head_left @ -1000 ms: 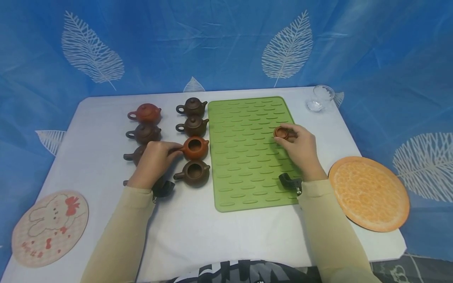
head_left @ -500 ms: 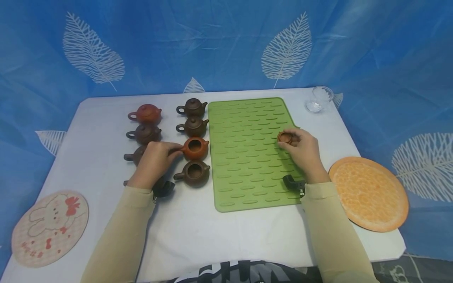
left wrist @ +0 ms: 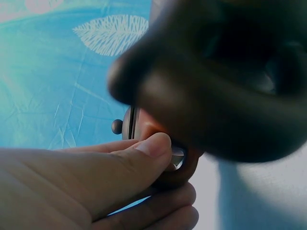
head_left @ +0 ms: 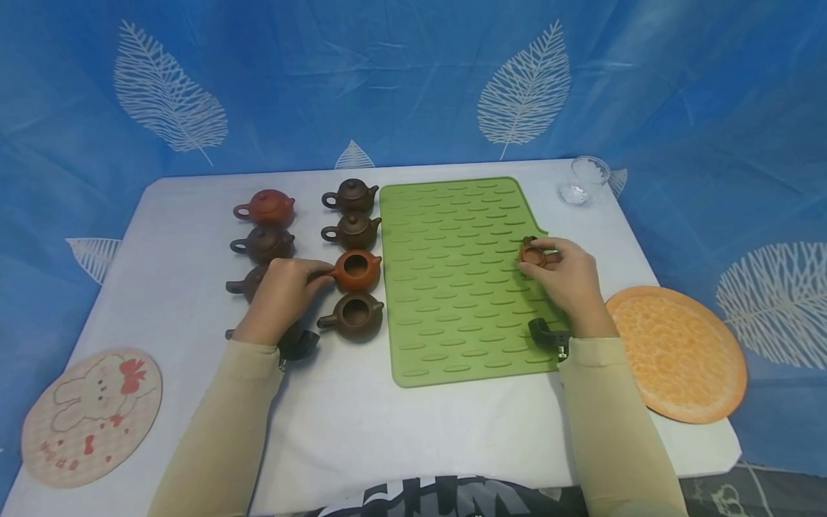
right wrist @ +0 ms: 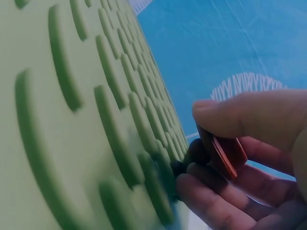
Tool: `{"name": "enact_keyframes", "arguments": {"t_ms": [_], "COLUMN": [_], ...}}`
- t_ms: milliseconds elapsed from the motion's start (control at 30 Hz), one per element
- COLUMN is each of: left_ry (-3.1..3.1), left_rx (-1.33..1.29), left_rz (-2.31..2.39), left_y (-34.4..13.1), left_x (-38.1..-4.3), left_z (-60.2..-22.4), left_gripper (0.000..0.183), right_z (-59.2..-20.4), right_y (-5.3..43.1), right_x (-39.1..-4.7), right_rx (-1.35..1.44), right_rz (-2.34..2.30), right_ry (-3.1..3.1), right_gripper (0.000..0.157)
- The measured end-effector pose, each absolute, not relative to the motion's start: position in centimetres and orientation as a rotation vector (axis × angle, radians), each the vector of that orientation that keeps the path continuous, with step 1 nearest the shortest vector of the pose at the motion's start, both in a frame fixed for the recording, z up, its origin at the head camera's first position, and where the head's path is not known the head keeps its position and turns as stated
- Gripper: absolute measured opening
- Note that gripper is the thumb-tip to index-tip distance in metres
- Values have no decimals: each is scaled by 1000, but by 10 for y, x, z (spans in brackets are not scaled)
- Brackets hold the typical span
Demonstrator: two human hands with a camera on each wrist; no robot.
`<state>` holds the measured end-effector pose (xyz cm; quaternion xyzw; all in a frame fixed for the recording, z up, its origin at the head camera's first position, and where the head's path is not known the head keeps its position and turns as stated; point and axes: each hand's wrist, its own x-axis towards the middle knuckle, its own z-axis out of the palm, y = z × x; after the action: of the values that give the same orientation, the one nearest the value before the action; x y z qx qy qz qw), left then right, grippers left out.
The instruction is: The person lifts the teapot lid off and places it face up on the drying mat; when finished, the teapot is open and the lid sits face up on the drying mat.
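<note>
My left hand pinches the handle of a lidless orange-red teapot standing on the table left of the green mat. In the left wrist view, thumb and fingers close on that teapot's handle, while a blurred dark teapot hides much of its body. Over the mat's right side, my right hand holds a small reddish-brown teapot lid, its hollow underside showing in the head view. A darker rounded piece shows beside the lid between the fingers; I cannot tell whether it is a knob or another lid.
A lidless brown teapot stands nearest in the right-hand row, with lidded dark teapots behind. Another row is partly hidden by my left hand. Around lie the green mat, orange round mat, rabbit mat and clear glassware.
My right hand has moved a little rightward and toward me with the lid, and a darker piece now shows at its far side. My left hand stays on the orange-red teapot's handle.
</note>
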<state>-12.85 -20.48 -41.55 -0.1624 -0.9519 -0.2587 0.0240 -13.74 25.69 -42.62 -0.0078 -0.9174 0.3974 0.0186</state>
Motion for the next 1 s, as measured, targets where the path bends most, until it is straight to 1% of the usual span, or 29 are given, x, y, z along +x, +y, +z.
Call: {"name": "enact_keyframes", "arguments": {"t_ms": [267,467,867,1000], "left_ry": [-2937,-2940,-2921,-2928], "left_rx": [-504,-510,-532,-531], "left_rz": [-796,-797,-792,-793], "left_y": [-207,-207,-207,-206], "left_x": [-129,-130,-129,-129], "left_z": [-417,-417,-416,-416], "left_gripper": [19,20,19,19], "right_z": [-424,-426,-433,-434], "right_y": [265,268,265,266], "right_x": [-135,-134,-137,-137], "right_rx": [-23,-28,-17,-2], "right_rz": [1186,1146,1113,1106], "right_ry": [-2906,-2919,-2926,-2932], "right_gripper": [45,44,46,53]}}
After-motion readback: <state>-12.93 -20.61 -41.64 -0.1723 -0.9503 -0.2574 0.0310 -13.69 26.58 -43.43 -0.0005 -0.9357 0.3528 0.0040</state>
